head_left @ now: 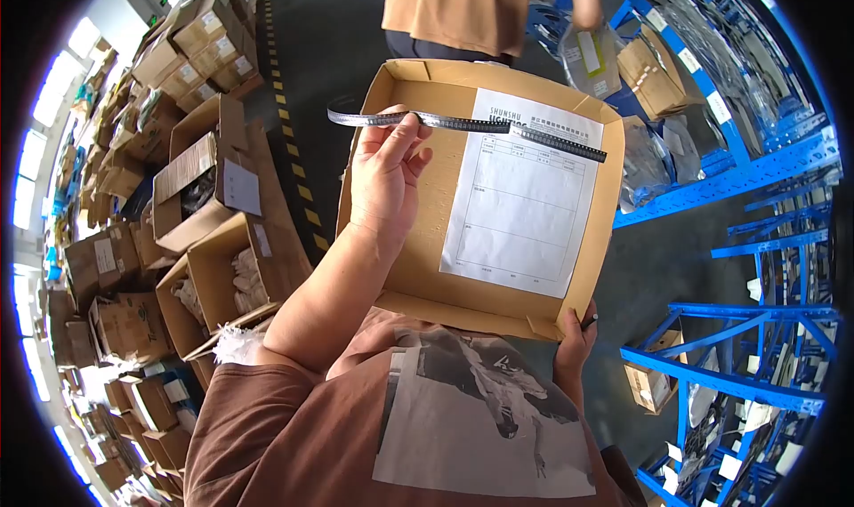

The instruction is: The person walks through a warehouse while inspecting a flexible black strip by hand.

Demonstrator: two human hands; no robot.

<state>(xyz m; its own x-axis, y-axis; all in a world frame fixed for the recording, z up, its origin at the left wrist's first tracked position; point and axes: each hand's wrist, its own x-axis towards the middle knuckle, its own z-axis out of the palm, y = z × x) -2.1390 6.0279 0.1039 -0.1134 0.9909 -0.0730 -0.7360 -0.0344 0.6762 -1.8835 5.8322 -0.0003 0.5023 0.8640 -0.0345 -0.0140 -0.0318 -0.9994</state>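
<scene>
Between the thumb and fingers of my left hand is pinched a thin strip of component tape, dark with small pockets along it. The strip runs sideways over a shallow cardboard tray, its right end hanging above a printed form that lies in the tray. My right hand grips the tray's near right corner. A small dark object, perhaps a pen tip, shows by those fingers; I cannot make out what it is.
Stacked cardboard boxes and open cartons line the left side. Blue metal shelving stands on the right. A person in a tan top is just beyond the tray. Yellow-black tape marks the floor.
</scene>
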